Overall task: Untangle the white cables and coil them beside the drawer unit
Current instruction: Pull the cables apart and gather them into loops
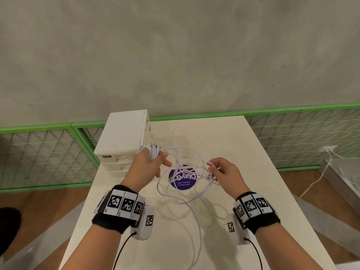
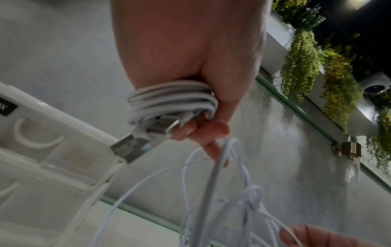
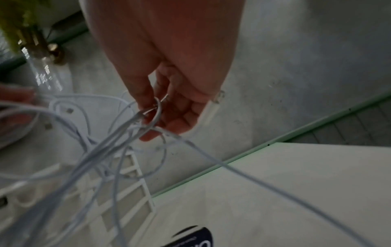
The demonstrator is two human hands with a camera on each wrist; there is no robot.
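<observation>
White cables (image 1: 185, 178) strung left-right between hands, left fingers (image 2: 211, 130) coil-wrapped, right fingers (image 3: 146, 98) pinching strands.

Black wristbands (image 1: 109, 219) (checkered tags)

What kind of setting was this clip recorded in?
Probably an indoor office or studio corner, not a home: a white table against a bare concrete wall, green-framed wire mesh panels along the floor, and hanging plants beside a ceiling camera.

Bright head view — dim, blurred wrist views
</observation>
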